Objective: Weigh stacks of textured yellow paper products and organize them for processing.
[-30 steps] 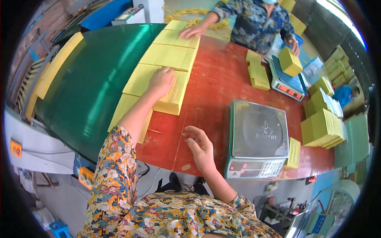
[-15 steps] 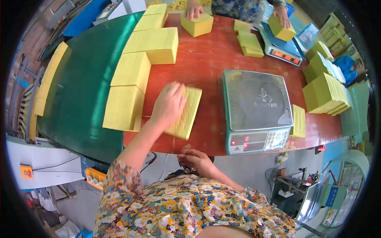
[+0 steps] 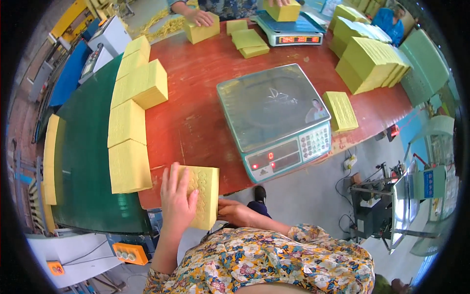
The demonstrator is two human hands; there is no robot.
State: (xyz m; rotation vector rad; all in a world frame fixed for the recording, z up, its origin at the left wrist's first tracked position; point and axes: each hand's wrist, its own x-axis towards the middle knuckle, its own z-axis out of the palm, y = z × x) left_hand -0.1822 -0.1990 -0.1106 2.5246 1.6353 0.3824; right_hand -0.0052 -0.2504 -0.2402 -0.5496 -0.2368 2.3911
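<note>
Surface [image 3: 205,83] of red-brown top fills most of the scene, with a green belt [image 3: 83,161] along its left side carrying a row of yellow paper stacks [image 3: 129,164]. A grey weighing scale [image 3: 274,117] sits in the middle, its pan bare, and a thin yellow pad [image 3: 341,110] lies just beside it on the right. Tall yellow stacks [image 3: 369,61] stand at the far right. Across the surface another person's hand [image 3: 199,17] rests on a yellow block [image 3: 201,32].

At the near edge, a yellow stack [image 3: 205,193] is held over the rim. The left hand [image 3: 177,201] lies flat on top of it, fingers together and pressed down. The right hand [image 3: 235,211] grips its near side from below, fingers curled on it.
</note>
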